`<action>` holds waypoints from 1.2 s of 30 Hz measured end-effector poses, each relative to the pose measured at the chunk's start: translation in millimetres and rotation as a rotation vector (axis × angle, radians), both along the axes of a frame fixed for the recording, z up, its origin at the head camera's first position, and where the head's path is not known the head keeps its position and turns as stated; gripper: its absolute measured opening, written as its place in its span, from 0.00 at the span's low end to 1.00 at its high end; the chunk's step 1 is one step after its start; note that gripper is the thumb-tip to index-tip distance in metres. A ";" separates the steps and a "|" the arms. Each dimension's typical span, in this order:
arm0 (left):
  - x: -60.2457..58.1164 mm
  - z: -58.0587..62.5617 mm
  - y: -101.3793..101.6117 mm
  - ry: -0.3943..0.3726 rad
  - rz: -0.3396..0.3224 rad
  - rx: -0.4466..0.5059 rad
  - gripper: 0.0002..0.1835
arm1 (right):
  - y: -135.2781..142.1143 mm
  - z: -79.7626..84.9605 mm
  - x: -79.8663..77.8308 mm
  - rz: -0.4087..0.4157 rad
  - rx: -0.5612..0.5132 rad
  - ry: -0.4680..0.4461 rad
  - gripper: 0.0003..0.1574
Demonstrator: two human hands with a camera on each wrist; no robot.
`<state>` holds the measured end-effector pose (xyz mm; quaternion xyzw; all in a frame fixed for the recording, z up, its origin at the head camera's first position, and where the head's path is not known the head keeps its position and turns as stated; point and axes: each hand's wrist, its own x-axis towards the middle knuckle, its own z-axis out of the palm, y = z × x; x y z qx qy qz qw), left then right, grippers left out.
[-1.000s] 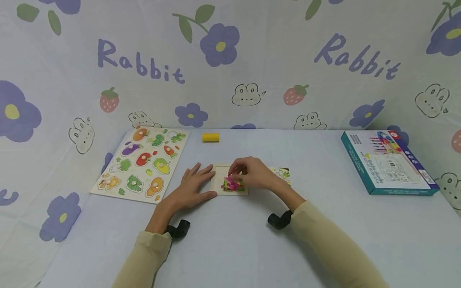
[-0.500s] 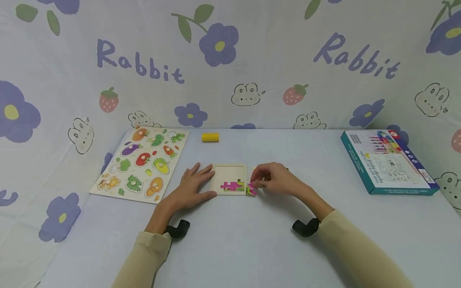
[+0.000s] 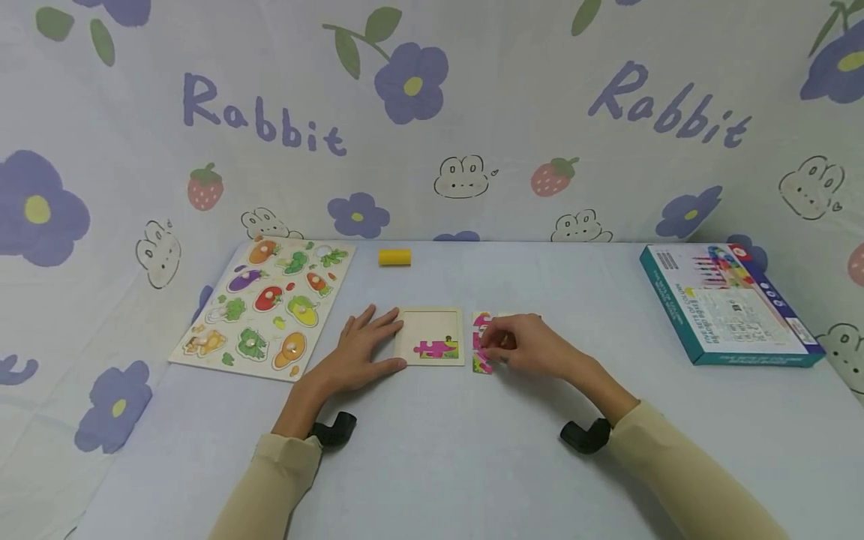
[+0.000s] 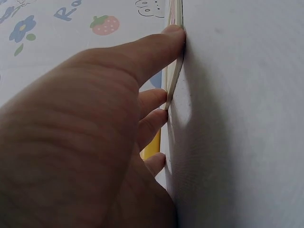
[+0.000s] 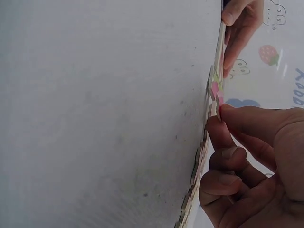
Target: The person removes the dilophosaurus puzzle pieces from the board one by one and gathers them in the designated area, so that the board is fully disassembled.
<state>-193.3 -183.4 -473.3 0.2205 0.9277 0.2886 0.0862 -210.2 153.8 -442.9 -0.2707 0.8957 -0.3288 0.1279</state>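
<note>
My left hand (image 3: 359,351) lies with fingers spread at the left edge of a small wooden puzzle tray (image 3: 427,324); thumb and fingertips touch that edge in the left wrist view. Joined pink and green jigsaw pieces (image 3: 436,349) sit along the tray's lower right. Just right of the tray, my right hand (image 3: 529,346) pinches a pink and green jigsaw piece (image 5: 216,91) between thumb and forefinger, low over the table. Pink pieces (image 3: 481,321) form a column there, partly covered by the fingers. More pieces (image 5: 194,178) run under the hand in the right wrist view.
A vegetable knob-puzzle board (image 3: 277,300) lies to the left. Behind the tray is a yellow cylinder (image 3: 394,258). A flat teal-edged box (image 3: 729,304) lies at the right. A printed cloth backdrop (image 3: 513,112) rises behind the table.
My right hand has moved from over the tray to its right side, carrying a pink jigsaw piece to the column there. My left hand has stayed at the tray's edge.
</note>
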 end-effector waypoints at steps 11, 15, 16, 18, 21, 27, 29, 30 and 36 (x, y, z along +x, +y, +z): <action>0.1 0.2 -0.2 -0.004 0.005 -0.006 0.40 | -3.9 -2.2 -0.2 0.022 0.038 0.055 0.05; -0.1 -0.5 -0.5 -0.001 0.004 -0.005 0.40 | -3.9 -2.6 -0.5 0.015 0.039 0.050 0.04; -0.1 -0.7 -0.5 -0.001 0.005 -0.004 0.40 | -3.9 -2.3 -0.2 0.016 0.038 0.049 0.04; -0.1 -1.0 -0.4 -0.004 0.005 -0.003 0.40 | -3.9 -1.5 0.4 0.015 0.039 0.047 0.04; -0.4 -1.4 -0.1 -0.005 0.004 -0.004 0.40 | -3.3 -0.8 1.4 0.011 0.043 0.040 0.04; -0.8 -2.2 -0.1 -0.006 0.004 -0.009 0.40 | 0.6 0.4 4.3 -0.007 0.090 0.030 0.04; -0.8 -2.0 -0.2 -0.007 0.004 -0.010 0.40 | 2.2 0.9 5.4 0.005 0.106 0.046 0.05; -0.8 -1.9 -0.2 -0.007 0.004 -0.009 0.40 | 2.9 1.0 5.8 0.012 0.111 0.056 0.06; -0.4 -1.9 -0.8 -0.005 0.006 -0.005 0.40 | 3.4 0.3 6.0 0.030 0.111 0.078 0.07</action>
